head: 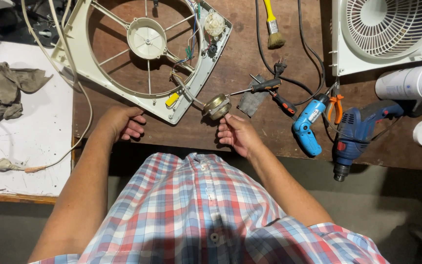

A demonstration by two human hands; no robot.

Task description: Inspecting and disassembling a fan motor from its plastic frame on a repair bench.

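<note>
While your left hand (122, 122) rests on the brown table (240, 63) edge, fingers curled loosely together just below the cream fan frame (81, 58), your right hand (238, 134) sits at the small round brass-coloured motor (217, 106); its fingertips touch the motor's lower side, lightly pinching; the motor lies by the frame's near corner, wired to it; a screwdriver (264, 86) and blue drill (360, 129) lie to the right.

Both forearms extend forward, bare. Left hand (122, 122) rests palm down, fingers curled under. Right hand (238, 134) is raised slightly, fingertips (224, 128) pinched together.
</note>
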